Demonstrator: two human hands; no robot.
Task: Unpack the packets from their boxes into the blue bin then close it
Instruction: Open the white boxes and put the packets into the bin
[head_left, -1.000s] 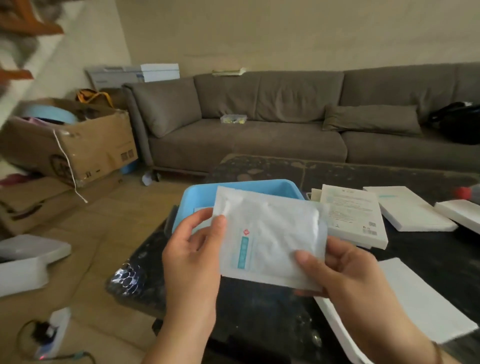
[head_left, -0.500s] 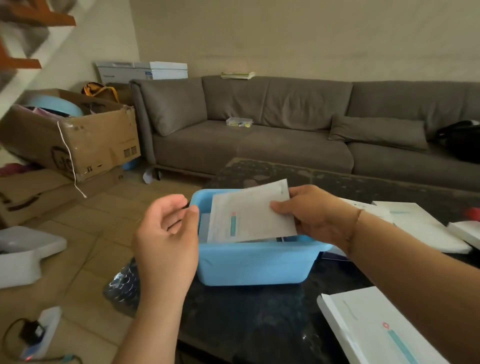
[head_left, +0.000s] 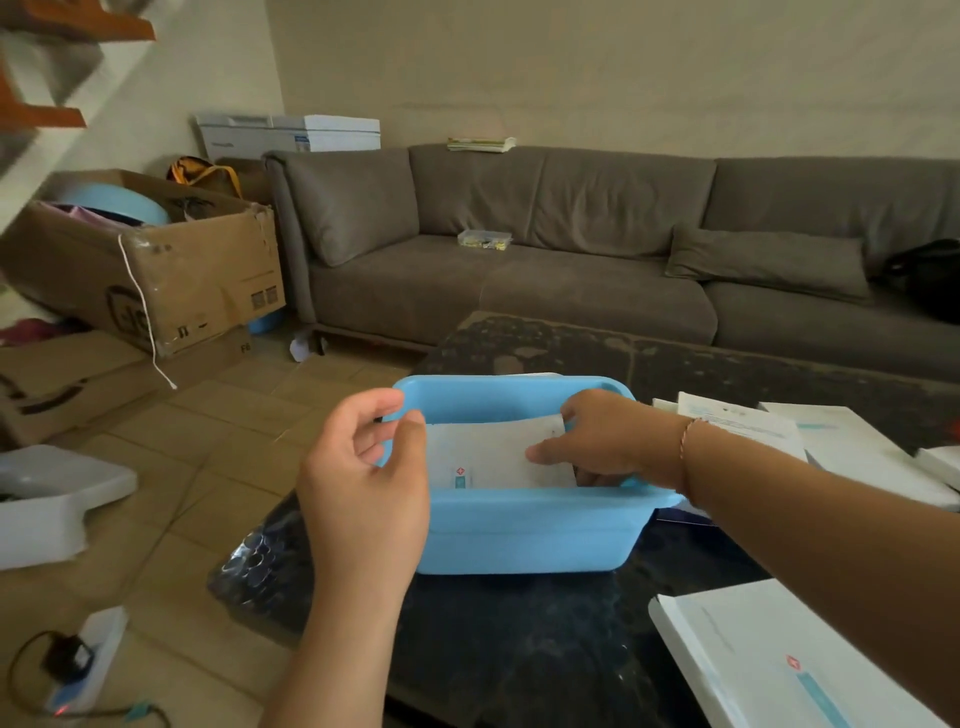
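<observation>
- My right hand (head_left: 597, 441) pinches a flat white paper packet (head_left: 493, 457) by its right edge, inside the light blue plastic bin (head_left: 519, 530) on the dark table (head_left: 519, 649).
- My left hand (head_left: 369, 478) hovers beside the bin's left rim, fingers loosely curled, holding nothing.
- The packet looks light, thin and bendy; an edge grip should suit.
- One packet shows; at least four white flat boxes (head_left: 779, 665) lie to the right.

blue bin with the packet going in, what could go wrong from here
The packet stands tilted in the blue bin; if the right hand releases it like this, it may stay propped up and later block closing. The bin sits near the table's left corner, so a push from the free left hand might slide it off.
</observation>
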